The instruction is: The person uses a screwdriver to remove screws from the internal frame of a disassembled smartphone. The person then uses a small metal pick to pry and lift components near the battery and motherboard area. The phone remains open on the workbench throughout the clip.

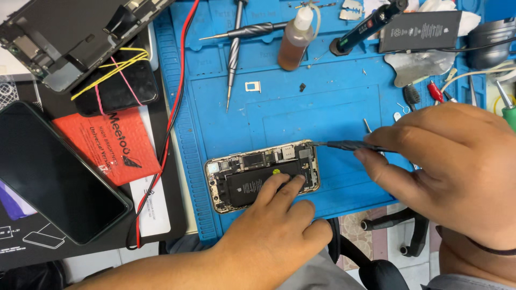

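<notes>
So the opened phone (262, 176) is lying flat on the blue repair mat (344, 102), near its front edge, screen already off and the guts showing – black battery (252, 185) in place, boards along the top. Left hand (271, 236) comes in from just below the phone, two fingers pressed down on the battery to pin it, not gripping anything. Right hand (446, 161), off to the phone's right, is pinched closed around a thin dark tool (344, 145) whose tip touches the phone's upper right corner.

Progress, as I'd judge it: opening is done, inside work is underway, closing up is all left.

Well behind the phone sit two screwdrivers (234, 53) and a brown bottle (294, 40) – a spare battery (422, 30) too. Left of the phone, off the mat, lies a dark screen panel (51, 172).
</notes>
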